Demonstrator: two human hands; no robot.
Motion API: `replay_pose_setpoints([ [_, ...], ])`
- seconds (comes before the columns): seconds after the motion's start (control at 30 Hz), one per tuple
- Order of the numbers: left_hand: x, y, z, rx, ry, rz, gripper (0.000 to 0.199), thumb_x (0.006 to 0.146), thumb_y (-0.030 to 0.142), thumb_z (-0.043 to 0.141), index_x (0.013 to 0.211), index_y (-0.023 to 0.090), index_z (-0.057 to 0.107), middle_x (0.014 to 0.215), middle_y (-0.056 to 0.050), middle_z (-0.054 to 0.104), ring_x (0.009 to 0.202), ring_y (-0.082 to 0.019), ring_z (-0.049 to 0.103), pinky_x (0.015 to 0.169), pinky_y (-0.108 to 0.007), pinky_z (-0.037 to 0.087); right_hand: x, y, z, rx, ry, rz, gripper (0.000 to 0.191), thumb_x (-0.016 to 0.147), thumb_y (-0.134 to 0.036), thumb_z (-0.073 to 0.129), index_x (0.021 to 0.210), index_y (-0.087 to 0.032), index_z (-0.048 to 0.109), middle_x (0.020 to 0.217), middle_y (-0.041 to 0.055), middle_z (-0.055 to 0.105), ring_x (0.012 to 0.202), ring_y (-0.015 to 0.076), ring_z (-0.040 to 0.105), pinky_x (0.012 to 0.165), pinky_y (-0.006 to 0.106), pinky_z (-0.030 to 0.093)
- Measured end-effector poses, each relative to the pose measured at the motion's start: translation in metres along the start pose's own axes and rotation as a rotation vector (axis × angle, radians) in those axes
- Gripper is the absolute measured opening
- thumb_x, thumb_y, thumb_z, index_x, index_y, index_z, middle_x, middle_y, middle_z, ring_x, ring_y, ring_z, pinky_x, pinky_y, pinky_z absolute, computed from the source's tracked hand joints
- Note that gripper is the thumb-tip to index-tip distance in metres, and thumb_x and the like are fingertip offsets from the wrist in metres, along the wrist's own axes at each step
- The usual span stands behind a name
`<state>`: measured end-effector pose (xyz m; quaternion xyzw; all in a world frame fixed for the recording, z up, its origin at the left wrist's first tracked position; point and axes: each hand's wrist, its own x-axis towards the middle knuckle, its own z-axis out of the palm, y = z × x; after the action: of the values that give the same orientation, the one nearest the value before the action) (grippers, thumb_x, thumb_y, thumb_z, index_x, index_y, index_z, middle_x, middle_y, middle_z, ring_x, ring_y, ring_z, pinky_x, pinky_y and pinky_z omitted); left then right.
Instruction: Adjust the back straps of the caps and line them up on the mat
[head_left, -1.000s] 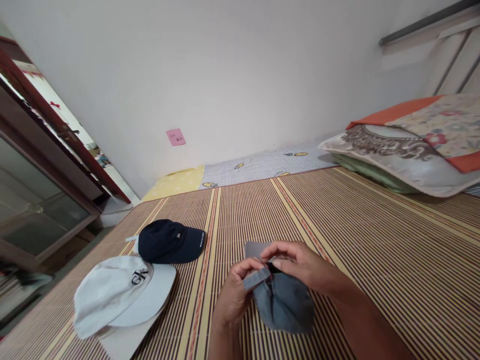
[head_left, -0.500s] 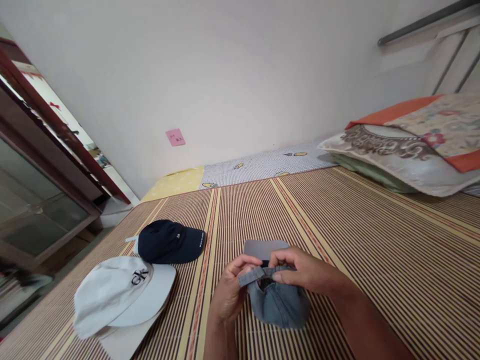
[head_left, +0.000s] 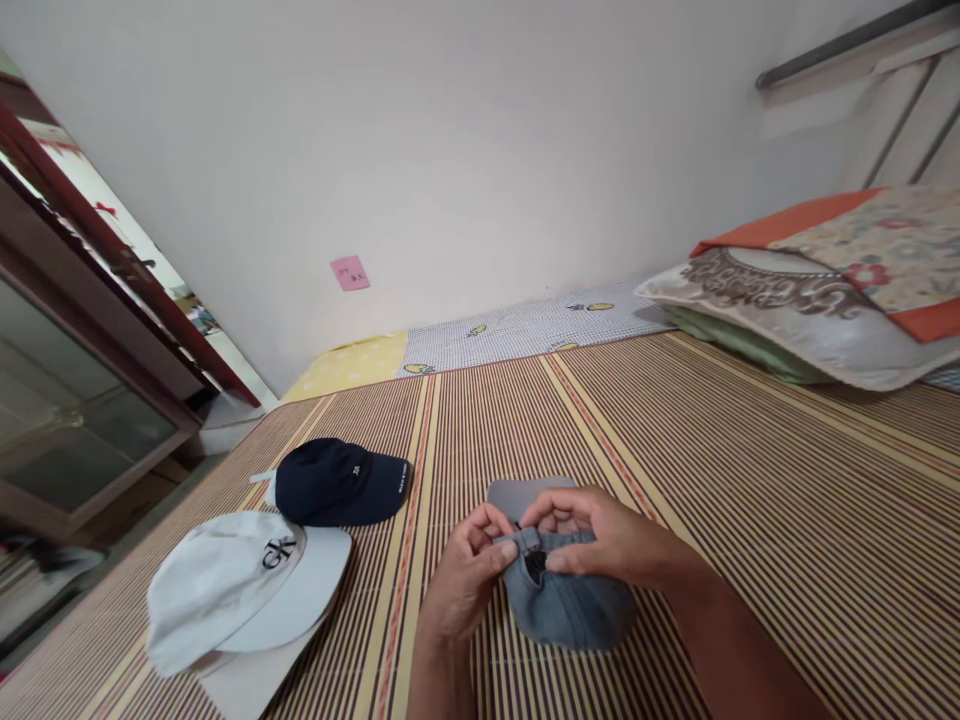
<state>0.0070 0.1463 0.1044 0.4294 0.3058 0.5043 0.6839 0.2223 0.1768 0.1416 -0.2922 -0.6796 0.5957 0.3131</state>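
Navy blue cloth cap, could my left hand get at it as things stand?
Probably yes: only brown-striped mat lies between your left hand and the navy cap, which nothing covers. That hand grips the strap of the blue-grey cloth cap, though, and would likely need to let go first.

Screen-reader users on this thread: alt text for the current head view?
Two hands, left and right, hold a blue-grey cap by its back strap, above a striped mat; navy and white caps lie left.

Grey-blue cap [head_left: 574, 605], brim facing away
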Motion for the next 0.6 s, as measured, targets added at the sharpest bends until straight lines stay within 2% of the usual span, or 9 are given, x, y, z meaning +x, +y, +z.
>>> replay_pose_setpoints([
  [0.07, 0.001, 0.0, 0.004, -0.027, 0.002, -0.002, 0.041, 0.07, 0.037, 0.093, 0.084, 0.018, 0.06, 0.078, 0.0, 0.065, 0.07, -0.012, 0.057, 0.065, -0.023, 0.039, 0.001, -0.005, 0.007, -0.004, 0.036, -0.001, 0.037, 0.071, -0.026, 0.082, 0.107, -0.022, 0.075, 0.083, -0.0034, 0.06, 0.077, 0.0146, 0.055, 0.071, 0.026, 0.043],
  [0.17, 0.002, 0.0, 0.008, -0.049, -0.002, -0.002, 0.04, 0.072, 0.037, 0.092, 0.083, 0.018, 0.059, 0.079, 0.0, 0.065, 0.073, -0.013, 0.059, 0.067, -0.024, 0.041, 0.002, -0.011, 0.017, -0.135, 0.114, -0.038, 0.027, 0.073, -0.017, 0.075, 0.099, -0.024, 0.077, 0.073, -0.0056, 0.056, 0.068, 0.0128, 0.048, 0.066, 0.026, 0.038],
  [0.3, 0.002, -0.001, 0.007, -0.052, -0.003, 0.002, 0.038, 0.075, 0.038, 0.09, 0.079, 0.018, 0.057, 0.074, 0.002, 0.06, 0.066, -0.01, 0.052, 0.063, -0.022, 0.037, 0.002, -0.01, 0.019, -0.27, 0.167, -0.064, 0.018, 0.076, -0.017, 0.072, 0.092, -0.023, 0.075, 0.072, -0.0049, 0.057, 0.066, 0.0132, 0.045, 0.061, 0.027, 0.033],
  [0.43, 0.001, 0.001, 0.006, -0.052, -0.038, 0.019, 0.036, 0.079, 0.037, 0.087, 0.078, 0.018, 0.056, 0.071, 0.004, 0.055, 0.062, -0.009, 0.048, 0.061, -0.022, 0.035, 0.003, -0.007, 0.016, -0.239, 0.171, -0.073, 0.017, 0.075, -0.018, 0.07, 0.091, -0.022, 0.075, 0.075, -0.0038, 0.059, 0.066, 0.0133, 0.046, 0.061, 0.027, 0.034],
  [0.6, 0.001, 0.002, 0.006, -0.064, -0.046, 0.049, 0.036, 0.08, 0.036, 0.086, 0.078, 0.018, 0.055, 0.074, 0.003, 0.059, 0.062, -0.009, 0.05, 0.061, -0.022, 0.038, 0.002, -0.008, 0.012, -0.222, 0.177, -0.055, 0.019, 0.074, -0.023, 0.073, 0.093, -0.021, 0.077, 0.075, -0.0034, 0.056, 0.065, 0.0127, 0.045, 0.059, 0.026, 0.033],
])
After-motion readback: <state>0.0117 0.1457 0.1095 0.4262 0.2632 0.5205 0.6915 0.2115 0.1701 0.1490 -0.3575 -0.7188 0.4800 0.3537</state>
